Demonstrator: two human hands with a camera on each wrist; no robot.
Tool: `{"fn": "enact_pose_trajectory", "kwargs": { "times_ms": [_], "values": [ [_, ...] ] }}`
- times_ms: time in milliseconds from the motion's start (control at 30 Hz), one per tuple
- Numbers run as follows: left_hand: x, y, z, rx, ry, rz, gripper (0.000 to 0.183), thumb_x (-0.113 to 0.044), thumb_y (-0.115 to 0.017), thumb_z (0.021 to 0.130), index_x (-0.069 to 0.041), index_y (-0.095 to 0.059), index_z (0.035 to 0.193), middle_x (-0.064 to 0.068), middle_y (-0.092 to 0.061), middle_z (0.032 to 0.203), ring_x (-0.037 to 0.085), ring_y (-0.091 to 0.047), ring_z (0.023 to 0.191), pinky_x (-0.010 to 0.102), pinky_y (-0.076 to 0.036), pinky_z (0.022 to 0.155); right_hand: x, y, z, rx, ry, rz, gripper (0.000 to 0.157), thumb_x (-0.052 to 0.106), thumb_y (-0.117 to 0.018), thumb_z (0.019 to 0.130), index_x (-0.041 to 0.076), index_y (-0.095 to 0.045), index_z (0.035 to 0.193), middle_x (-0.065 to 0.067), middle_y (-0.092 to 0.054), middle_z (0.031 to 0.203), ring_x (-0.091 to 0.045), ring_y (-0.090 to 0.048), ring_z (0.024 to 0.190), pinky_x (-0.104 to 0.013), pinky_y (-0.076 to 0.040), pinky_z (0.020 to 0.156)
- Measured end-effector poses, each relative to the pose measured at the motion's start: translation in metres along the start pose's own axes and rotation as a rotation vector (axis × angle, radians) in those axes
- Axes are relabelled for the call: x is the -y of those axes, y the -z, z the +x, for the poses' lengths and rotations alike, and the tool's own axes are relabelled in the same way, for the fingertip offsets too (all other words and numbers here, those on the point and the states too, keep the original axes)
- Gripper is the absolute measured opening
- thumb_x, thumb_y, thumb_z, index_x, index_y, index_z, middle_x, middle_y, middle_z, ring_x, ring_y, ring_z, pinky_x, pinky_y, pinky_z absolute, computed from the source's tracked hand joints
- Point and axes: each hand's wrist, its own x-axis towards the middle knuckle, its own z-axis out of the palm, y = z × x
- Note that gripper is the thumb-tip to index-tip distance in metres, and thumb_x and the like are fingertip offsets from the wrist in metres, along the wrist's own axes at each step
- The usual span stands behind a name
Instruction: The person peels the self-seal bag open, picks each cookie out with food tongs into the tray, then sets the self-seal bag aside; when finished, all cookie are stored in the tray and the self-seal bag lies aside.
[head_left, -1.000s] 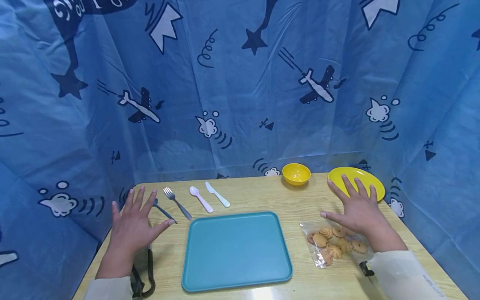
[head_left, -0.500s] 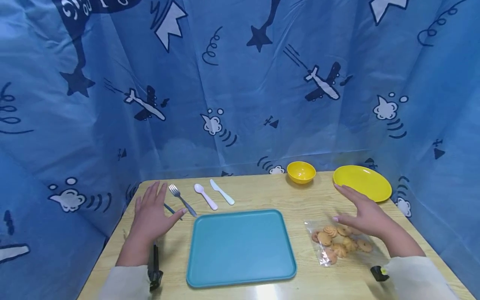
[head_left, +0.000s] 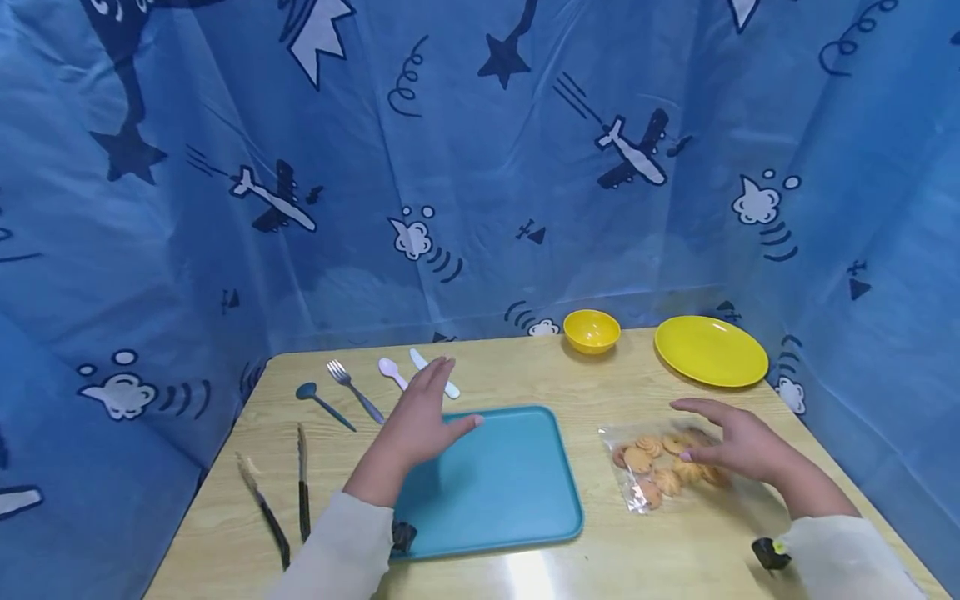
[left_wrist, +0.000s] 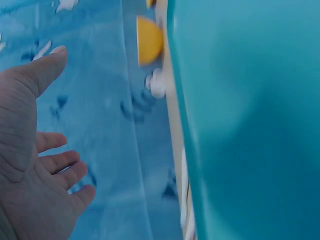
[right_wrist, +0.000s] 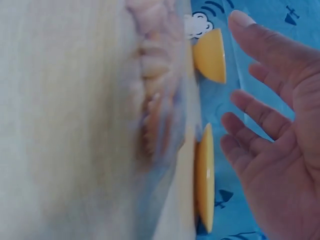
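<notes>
My left hand (head_left: 418,422) hovers over the left part of the teal tray (head_left: 517,475), fingers extended and holding nothing. In the left wrist view its fingers (left_wrist: 70,167) are loosely spread beside the tray (left_wrist: 250,75). On the right, my right hand (head_left: 750,442) is above the clear bag of cookies (head_left: 656,462), thumb and fingers apart. The right wrist view shows that hand (right_wrist: 280,130) empty, with the cookie bag (right_wrist: 155,80) lying on the table. Past it stand the yellow bowl (right_wrist: 212,55) and yellow plate (right_wrist: 205,175).
Along the back left lie a dark blue spoon (head_left: 324,404), a fork (head_left: 355,390), a pink spoon (head_left: 392,371) and a pale knife (head_left: 420,361). Black-handled tongs (head_left: 266,508) lie at the left. The yellow bowl (head_left: 592,332) and plate (head_left: 711,351) are at the back right.
My left hand has moved right from beside the tongs to over the tray, uncovering the blue spoon and tongs. The right hand has come lower and nearer, from the plate to the cookie bag.
</notes>
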Motion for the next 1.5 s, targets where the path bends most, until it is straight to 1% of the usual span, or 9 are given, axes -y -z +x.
{"fn": "enact_pose_trajectory", "kwargs": {
  "times_ms": [200,400,533,667,833,1000,1167,1300,1500],
  "values": [
    [-0.054,-0.035,0.011,0.12,-0.057,-0.025,0.096,-0.061,-0.071,0.089,-0.021,-0.025,0.164,0.002,-0.024,0.169,0.028,-0.029,0.154,0.051,-0.037,0.118,-0.015,-0.008,-0.003,0.035,-0.005,0.096,0.076,0.037,-0.085,0.083,0.017,-0.053,0.149,-0.018,-0.049,0.154,-0.052,-0.041,0.141,-0.068,-0.036,0.109],
    [-0.106,-0.068,0.014,0.221,-0.1,0.011,0.092,-0.06,-0.072,0.088,-0.022,-0.031,0.162,0.0,-0.029,0.167,0.024,-0.033,0.152,0.047,-0.038,0.117,-0.019,-0.013,-0.007,0.072,-0.019,0.105,0.078,0.036,-0.087,0.08,0.017,-0.055,0.148,-0.014,-0.047,0.157,-0.046,-0.037,0.146,-0.066,-0.03,0.115],
    [-0.131,-0.09,0.014,0.276,-0.183,0.057,0.09,-0.059,-0.072,0.089,-0.02,-0.034,0.16,0.001,-0.033,0.165,0.022,-0.036,0.151,0.041,-0.038,0.118,-0.02,-0.015,-0.009,0.076,-0.011,0.089,0.077,0.032,-0.088,0.08,0.016,-0.055,0.148,-0.012,-0.046,0.158,-0.045,-0.036,0.147,-0.065,-0.028,0.116],
    [-0.149,-0.108,0.014,0.305,-0.261,0.092,0.087,-0.059,-0.072,0.089,-0.017,-0.038,0.158,0.002,-0.039,0.162,0.021,-0.04,0.148,0.037,-0.039,0.117,-0.019,-0.017,-0.006,0.091,0.0,0.087,0.074,0.029,-0.087,0.081,0.016,-0.056,0.147,-0.01,-0.048,0.157,-0.043,-0.039,0.146,-0.063,-0.031,0.116],
    [-0.171,-0.127,0.012,0.331,-0.308,0.179,0.087,-0.062,-0.072,0.087,-0.016,-0.042,0.155,-0.001,-0.044,0.157,0.017,-0.045,0.144,0.031,-0.041,0.114,-0.021,-0.019,-0.006,0.116,0.03,0.111,0.073,0.029,-0.087,0.081,0.015,-0.057,0.146,-0.013,-0.048,0.156,-0.044,-0.043,0.143,-0.06,-0.034,0.114],
    [-0.187,-0.144,0.008,0.35,-0.322,0.243,0.092,-0.068,-0.07,0.085,-0.013,-0.045,0.153,-0.001,-0.049,0.152,0.015,-0.047,0.141,0.027,-0.041,0.113,-0.025,-0.022,-0.007,0.116,0.032,0.075,0.076,0.035,-0.087,0.079,0.017,-0.057,0.146,-0.014,-0.047,0.157,-0.046,-0.037,0.145,-0.066,-0.028,0.115],
    [-0.191,-0.156,0.004,0.341,-0.363,0.326,0.093,-0.069,-0.072,0.083,-0.009,-0.047,0.149,0.0,-0.053,0.142,0.016,-0.051,0.133,0.024,-0.044,0.109,-0.026,-0.023,-0.003,0.137,0.03,0.062,0.073,0.038,-0.087,0.08,0.02,-0.059,0.145,-0.013,-0.044,0.158,-0.047,-0.034,0.147,-0.07,-0.024,0.115],
    [-0.191,-0.163,0.001,0.301,-0.402,0.391,0.082,-0.065,-0.073,0.084,-0.01,-0.051,0.142,-0.001,-0.054,0.13,0.014,-0.053,0.122,0.022,-0.047,0.103,-0.029,-0.025,-0.001,0.151,0.018,0.076,0.072,0.039,-0.086,0.08,0.022,-0.059,0.145,-0.011,-0.042,0.158,-0.047,-0.033,0.147,-0.071,-0.023,0.115],
    [-0.194,-0.168,-0.001,0.248,-0.431,0.45,0.062,-0.052,-0.068,0.093,-0.009,-0.054,0.136,-0.001,-0.054,0.12,0.013,-0.054,0.111,0.022,-0.048,0.098,-0.035,-0.027,-0.003,0.146,0.027,0.098,0.072,0.038,-0.087,0.079,0.021,-0.06,0.143,-0.012,-0.044,0.157,-0.046,-0.033,0.147,-0.07,-0.022,0.116]
  ]
}}
